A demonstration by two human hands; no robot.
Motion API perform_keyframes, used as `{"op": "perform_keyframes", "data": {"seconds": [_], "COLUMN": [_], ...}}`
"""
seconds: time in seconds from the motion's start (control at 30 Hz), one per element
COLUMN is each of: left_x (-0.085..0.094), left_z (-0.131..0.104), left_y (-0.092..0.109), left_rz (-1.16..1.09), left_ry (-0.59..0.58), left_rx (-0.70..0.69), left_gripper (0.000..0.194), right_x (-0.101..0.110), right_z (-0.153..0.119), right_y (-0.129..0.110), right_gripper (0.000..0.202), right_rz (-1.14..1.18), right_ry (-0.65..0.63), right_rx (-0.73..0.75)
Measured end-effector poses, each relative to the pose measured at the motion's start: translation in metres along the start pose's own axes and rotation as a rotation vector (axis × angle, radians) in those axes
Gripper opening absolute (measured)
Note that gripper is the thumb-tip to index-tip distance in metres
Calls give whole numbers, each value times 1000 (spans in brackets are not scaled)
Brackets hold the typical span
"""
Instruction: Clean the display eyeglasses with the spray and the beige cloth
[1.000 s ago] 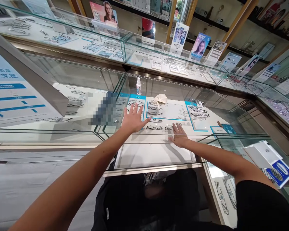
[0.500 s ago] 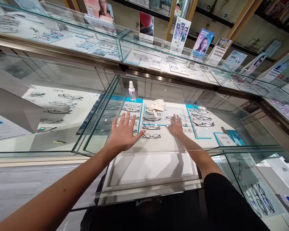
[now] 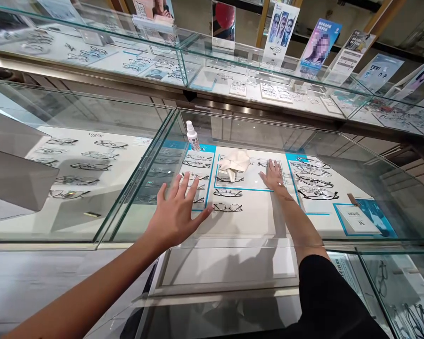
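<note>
My left hand (image 3: 178, 209) is spread flat with the palm down over the glass display case (image 3: 134, 238), near its front edge. Its thumb points toward a pair of round eyeglasses (image 3: 227, 207). Farther back, my right hand (image 3: 274, 178) is stretched out, holding nothing, over the white panel with a blue border. Whether either hand presses on the glass, I cannot tell. Between and beyond the hands lies a crumpled cream cloth (image 3: 235, 162). Behind it to the left stands a white spray bottle (image 3: 193, 136), upright.
More eyeglasses (image 3: 313, 181) lie in rows to the right, near a small sign card (image 3: 358, 219). At the left edge, a grey-white box-like object (image 3: 17, 179) covers part of the neighbouring case. A second glass counter with upright advertising cards (image 3: 279, 35) runs along the back.
The camera view has shifted, so the cases appear nearer and displaced. My right hand has slid forward and right on the panel. My left hand stays spread near the front.
</note>
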State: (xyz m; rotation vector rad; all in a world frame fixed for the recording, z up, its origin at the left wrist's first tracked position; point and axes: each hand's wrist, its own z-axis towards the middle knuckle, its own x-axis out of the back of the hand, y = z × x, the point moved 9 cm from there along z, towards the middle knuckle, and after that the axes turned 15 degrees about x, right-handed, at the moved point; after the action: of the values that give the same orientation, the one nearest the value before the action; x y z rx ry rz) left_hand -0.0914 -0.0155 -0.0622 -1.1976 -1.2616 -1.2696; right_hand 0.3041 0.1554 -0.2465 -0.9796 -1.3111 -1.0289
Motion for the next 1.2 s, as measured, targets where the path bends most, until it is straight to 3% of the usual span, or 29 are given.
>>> {"op": "perform_keyframes", "data": {"seconds": [0.53,0.63,0.8,0.97,1.2], "left_x": [-2,0,1,1,2], "left_z": [1,0,1,2,3], "left_y": [-1,0,3,4,7], "left_rz": [8,16,22,21,-9], "left_ry": [2,26,17,5,22], "left_rx": [-13,-23,-11,-4,-28], "left_gripper": [96,96,95,95,98], "right_x": [1,11,44,72,77], "right_z": [2,-4,-30,-71,-170], "right_y": [7,4,-12,-71,-220], "right_gripper": [90,87,76,64,67], "right_rz": [30,27,22,15,112], "right_ry": [4,10,-22,-162,-470], "right_rx": [3,-6,-49,9,355]}}
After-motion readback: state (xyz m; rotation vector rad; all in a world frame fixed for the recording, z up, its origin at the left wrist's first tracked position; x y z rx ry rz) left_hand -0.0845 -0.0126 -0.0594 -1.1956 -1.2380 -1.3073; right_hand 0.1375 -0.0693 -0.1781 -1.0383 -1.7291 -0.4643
